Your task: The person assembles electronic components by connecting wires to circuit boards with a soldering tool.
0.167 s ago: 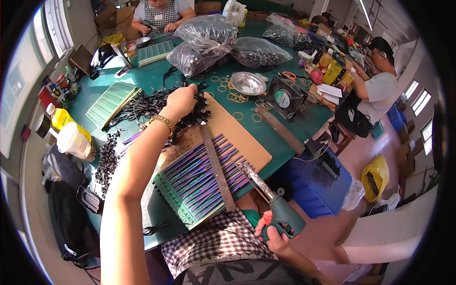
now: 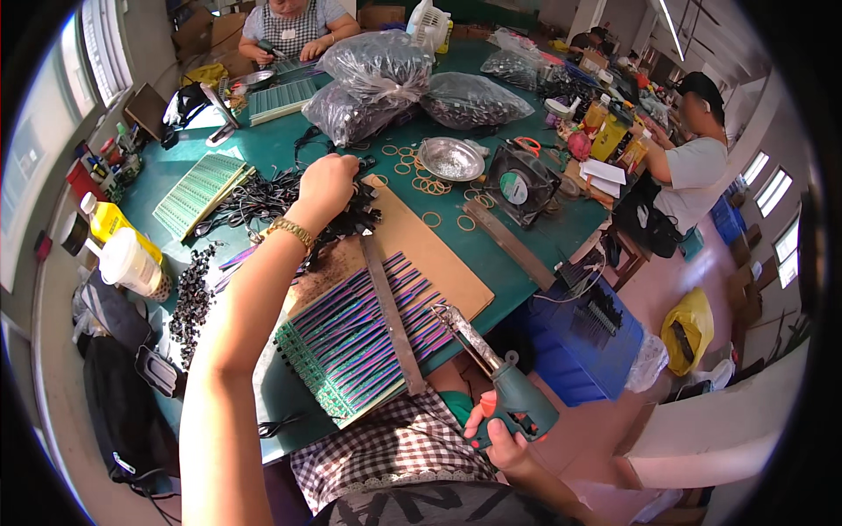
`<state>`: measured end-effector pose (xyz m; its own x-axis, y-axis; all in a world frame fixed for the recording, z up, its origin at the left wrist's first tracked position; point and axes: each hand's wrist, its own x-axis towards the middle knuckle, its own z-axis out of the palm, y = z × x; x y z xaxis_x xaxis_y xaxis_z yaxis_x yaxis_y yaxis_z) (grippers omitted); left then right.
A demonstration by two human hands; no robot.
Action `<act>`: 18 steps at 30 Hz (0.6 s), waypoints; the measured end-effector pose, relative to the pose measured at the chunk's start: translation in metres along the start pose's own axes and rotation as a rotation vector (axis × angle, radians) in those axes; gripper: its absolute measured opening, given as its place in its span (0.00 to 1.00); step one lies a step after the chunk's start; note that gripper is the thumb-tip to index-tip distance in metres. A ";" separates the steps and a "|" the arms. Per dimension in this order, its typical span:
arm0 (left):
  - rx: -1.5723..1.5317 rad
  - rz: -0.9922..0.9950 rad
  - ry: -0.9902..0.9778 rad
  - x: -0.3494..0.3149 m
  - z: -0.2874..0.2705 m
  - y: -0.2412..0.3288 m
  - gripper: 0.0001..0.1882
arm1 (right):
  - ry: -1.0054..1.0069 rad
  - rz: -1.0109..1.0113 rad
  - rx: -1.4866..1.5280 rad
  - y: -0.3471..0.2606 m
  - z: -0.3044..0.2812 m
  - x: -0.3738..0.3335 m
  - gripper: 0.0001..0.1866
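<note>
My left hand (image 2: 326, 187), with a gold bracelet at the wrist, reaches over a pile of black cables (image 2: 254, 203). Its fingers are curled closed at the pile, and what is between them is hidden. My right hand (image 2: 502, 441) grips a green soldering gun (image 2: 522, 399) with a red trigger. The gun's metal tip points up-left, close to the right ends of several purple-blue strips. These strips lie side by side across a green circuit board panel (image 2: 307, 377). A flat metal bar (image 2: 392, 320) lies over them, and a brown board (image 2: 438, 254) is underneath.
Small black parts (image 2: 189, 307) lie heaped by a plastic cup (image 2: 132, 261). More green panels (image 2: 200, 195), rubber bands, a metal dish (image 2: 452, 159), a black fan (image 2: 524, 182) and another metal bar (image 2: 509, 244) share the table. Bagged cables (image 2: 377, 66) stand behind. Two co-workers sit beyond; a blue crate (image 2: 579, 346) is at right.
The view has shifted slightly, moving the scene a little left. My left hand stays at the cable pile with its fingers turned slightly. The soldering gun remains in my right hand.
</note>
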<state>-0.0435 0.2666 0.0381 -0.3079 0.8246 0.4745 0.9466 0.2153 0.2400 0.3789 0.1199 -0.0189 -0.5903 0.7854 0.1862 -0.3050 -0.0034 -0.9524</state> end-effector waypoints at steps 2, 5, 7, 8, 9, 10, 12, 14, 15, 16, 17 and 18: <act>-0.202 0.029 0.140 -0.014 -0.016 0.006 0.09 | 0.004 -0.031 -0.054 -0.001 0.000 0.002 0.21; -1.022 -0.207 0.073 -0.049 -0.047 0.003 0.13 | 0.019 -0.028 -0.121 -0.002 -0.003 0.005 0.21; -1.311 -0.362 -0.064 -0.078 -0.074 0.006 0.16 | 0.039 -0.078 -0.108 0.001 -0.005 0.011 0.22; -1.299 -0.414 -0.071 -0.091 -0.089 0.010 0.14 | 0.045 -0.043 -0.085 0.000 -0.005 0.014 0.22; -1.291 -0.462 -0.082 -0.102 -0.102 0.014 0.14 | 0.063 -0.024 -0.075 0.000 -0.002 0.018 0.22; -1.328 -0.451 -0.154 -0.114 -0.106 0.014 0.12 | 0.063 -0.036 -0.061 0.002 -0.001 0.021 0.21; -1.307 -0.436 -0.234 -0.138 -0.119 0.014 0.12 | 0.060 -0.021 0.004 0.000 0.009 0.032 0.20; -1.256 -0.452 -0.290 -0.160 -0.133 0.019 0.13 | 0.031 0.087 0.121 -0.002 0.020 0.039 0.19; -1.247 -0.458 -0.348 -0.168 -0.140 0.025 0.13 | 0.020 0.157 0.157 -0.006 0.022 0.043 0.19; -1.185 -0.538 -0.440 -0.179 -0.152 0.027 0.13 | -0.029 0.171 0.191 -0.007 0.026 0.047 0.19; -1.155 -0.571 -0.542 -0.191 -0.163 0.022 0.12 | -0.051 0.207 0.237 -0.006 0.028 0.049 0.20; -1.118 -0.569 -0.620 -0.204 -0.168 0.013 0.12 | -0.062 0.219 0.231 -0.008 0.029 0.050 0.21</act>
<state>0.0154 0.0127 0.0866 -0.2493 0.9236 -0.2911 0.0406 0.3103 0.9498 0.3299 0.1408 0.0052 -0.7029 0.7113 0.0046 -0.3233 -0.3138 -0.8927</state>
